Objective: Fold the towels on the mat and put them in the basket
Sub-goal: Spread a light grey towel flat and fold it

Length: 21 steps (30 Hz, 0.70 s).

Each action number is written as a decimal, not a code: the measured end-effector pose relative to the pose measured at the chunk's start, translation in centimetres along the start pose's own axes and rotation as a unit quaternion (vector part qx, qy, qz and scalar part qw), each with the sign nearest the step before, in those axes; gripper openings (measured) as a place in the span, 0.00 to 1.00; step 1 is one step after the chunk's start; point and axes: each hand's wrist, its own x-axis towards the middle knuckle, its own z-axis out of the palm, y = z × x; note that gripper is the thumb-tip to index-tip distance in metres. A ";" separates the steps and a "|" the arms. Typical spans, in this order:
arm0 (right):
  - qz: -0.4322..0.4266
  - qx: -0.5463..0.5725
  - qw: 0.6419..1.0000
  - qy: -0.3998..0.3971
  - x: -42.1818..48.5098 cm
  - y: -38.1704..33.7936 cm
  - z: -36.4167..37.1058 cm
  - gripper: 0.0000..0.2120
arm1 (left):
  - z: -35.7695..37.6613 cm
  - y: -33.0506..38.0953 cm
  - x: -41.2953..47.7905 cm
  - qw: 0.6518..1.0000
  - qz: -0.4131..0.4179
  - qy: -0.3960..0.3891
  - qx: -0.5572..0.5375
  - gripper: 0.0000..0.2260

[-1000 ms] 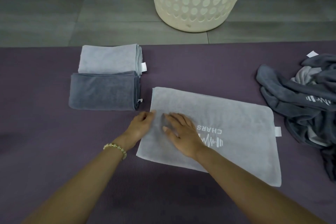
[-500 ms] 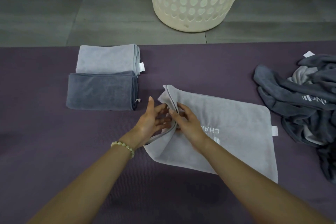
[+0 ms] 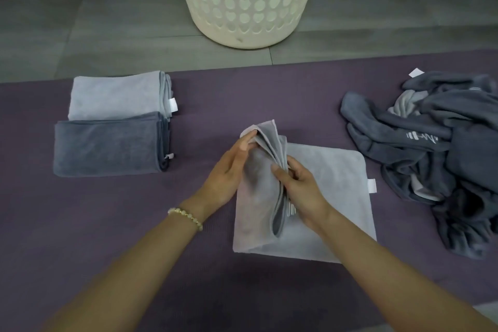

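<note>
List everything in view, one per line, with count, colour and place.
mat: one, purple, on the grey floor
basket: one, cream, on the floor beyond the mat
light folded towel: one, light grey, mat's far left
dark folded towel: one, dark grey, just nearer
centre towel: one, light grey, mid-mat, left edge lifted
towel pile: one, mostly dark grey, mat's right
bracelet: one, pale beads, left wrist
left hand: one, pinching the lifted corner
right hand: one, gripping the lifted edge

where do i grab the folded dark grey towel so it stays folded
Probably the right end of the folded dark grey towel, where its stacked layer edges and white tag show. Come from the right, thumb on top, fingers under, pinching all layers so none falls open.
</note>
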 end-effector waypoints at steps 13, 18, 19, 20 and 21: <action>0.014 -0.108 0.985 0.134 -0.1 2.7 -9.9 0.13 | 7.4 -4.7 0.3 0.895 -0.003 -0.078 0.440 0.25; -0.121 -0.169 0.958 0.198 1.8 1.3 -8.0 0.10 | 8.1 -4.0 0.3 0.909 0.000 -0.048 0.414 0.27; -0.146 -0.187 0.949 0.209 1.6 0.9 -8.3 0.10 | 8.4 -3.6 0.5 0.916 0.005 -0.042 0.398 0.28; -0.163 -0.209 0.938 0.222 1.4 0.5 -9.0 0.10 | 8.6 -3.3 0.7 0.920 0.016 -0.040 0.390 0.28; -0.171 -0.228 0.929 0.234 1.2 0.1 -10.0 0.10 | 8.9 -3.0 0.9 0.919 0.029 -0.042 0.392 0.27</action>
